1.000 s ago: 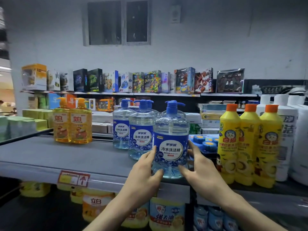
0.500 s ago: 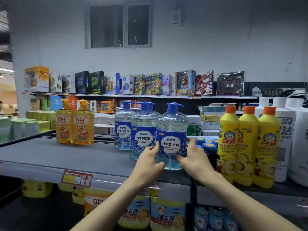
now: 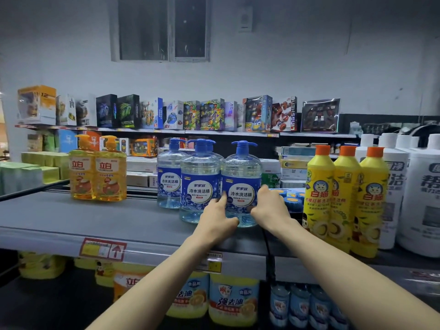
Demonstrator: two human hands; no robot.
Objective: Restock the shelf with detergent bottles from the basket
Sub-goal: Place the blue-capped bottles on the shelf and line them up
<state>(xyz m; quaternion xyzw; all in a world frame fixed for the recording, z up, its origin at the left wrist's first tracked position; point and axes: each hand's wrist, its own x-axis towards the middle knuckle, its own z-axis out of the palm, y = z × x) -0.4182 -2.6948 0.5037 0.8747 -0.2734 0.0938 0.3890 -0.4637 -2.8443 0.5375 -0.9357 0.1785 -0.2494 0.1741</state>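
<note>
A clear detergent bottle [image 3: 241, 177] with a blue pump and blue label stands upright on the grey shelf [image 3: 71, 217], touching a matching bottle [image 3: 200, 184] on its left. A third such bottle [image 3: 169, 179] stands further back left. My left hand [image 3: 215, 216] grips the first bottle's lower left side, fingers on the label and thumb at its base. My right hand [image 3: 270, 206] grips its right side with fingers wrapped behind. The basket is out of view.
Two orange pump bottles [image 3: 97, 170] stand at the shelf's left. Yellow bottles with orange caps [image 3: 345, 198] and tall white bottles [image 3: 423, 198] crowd the right. Blue packs [image 3: 292, 198] lie behind my right hand. More bottles [image 3: 233, 298] fill the lower shelf.
Both hands have slid the clear bottle back from the shelf's front edge until it stands beside the second blue-label bottle. Both arms have reached further forward.
</note>
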